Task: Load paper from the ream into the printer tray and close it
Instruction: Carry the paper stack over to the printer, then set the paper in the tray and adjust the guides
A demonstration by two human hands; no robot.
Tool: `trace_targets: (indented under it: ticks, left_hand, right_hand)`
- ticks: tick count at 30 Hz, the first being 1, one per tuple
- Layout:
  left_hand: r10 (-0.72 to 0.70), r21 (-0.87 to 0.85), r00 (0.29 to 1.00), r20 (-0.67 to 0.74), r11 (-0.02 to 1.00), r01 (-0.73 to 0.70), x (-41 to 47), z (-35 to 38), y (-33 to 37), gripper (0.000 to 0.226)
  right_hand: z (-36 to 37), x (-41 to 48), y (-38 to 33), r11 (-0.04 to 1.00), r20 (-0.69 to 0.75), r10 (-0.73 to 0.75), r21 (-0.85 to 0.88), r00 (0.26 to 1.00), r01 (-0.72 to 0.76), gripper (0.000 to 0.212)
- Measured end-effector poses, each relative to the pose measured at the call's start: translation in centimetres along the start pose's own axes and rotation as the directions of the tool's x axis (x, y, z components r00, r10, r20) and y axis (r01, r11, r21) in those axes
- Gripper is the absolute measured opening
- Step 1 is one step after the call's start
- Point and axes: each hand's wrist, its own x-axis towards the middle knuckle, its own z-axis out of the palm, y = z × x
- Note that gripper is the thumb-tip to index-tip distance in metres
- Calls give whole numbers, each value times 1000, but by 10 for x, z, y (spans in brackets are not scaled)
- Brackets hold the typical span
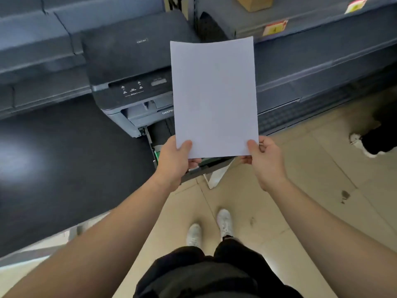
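Both of my hands hold white paper [214,95] upright in front of me. My left hand [174,162] pinches its bottom left corner and my right hand [265,160] pinches its bottom right corner. Behind the paper stands a dark grey printer [131,76] on a black table [64,168]. The printer tray [158,147] is pulled out toward me below the paper. The paper and my hands hide most of the tray. I cannot see the ream.
Grey shelving [322,67] with yellow-and-red labels runs along the back right, with a cardboard box [255,3] on top. My white shoes [224,222] stand on the beige tiled floor. Another person's shoe [363,145] shows at the right edge.
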Motion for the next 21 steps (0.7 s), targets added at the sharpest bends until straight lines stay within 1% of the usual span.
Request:
trace_targets:
  ticks: [6, 10, 16, 21]
  left_hand:
    - [-90, -75, 977, -193, 994, 77, -3, 5, -38, 16]
    - [-207, -140, 943, -262, 975, 175, -14, 17, -68, 19]
    - [-359, -249, 888, -286, 923, 293, -26, 32, -103, 18]
    - [-417, -226, 870, -265, 904, 364, -9, 24, -108, 19]
  right_hand:
    - [13, 31, 23, 989, 189, 62, -142, 980, -35, 11]
    - [11, 40, 40, 970, 282, 114, -238, 953, -45, 12]
    - [5, 41, 65, 941, 312, 218, -318, 925, -115, 13]
    - [15, 47, 67, 922, 312, 267, -357, 912, -148, 21]
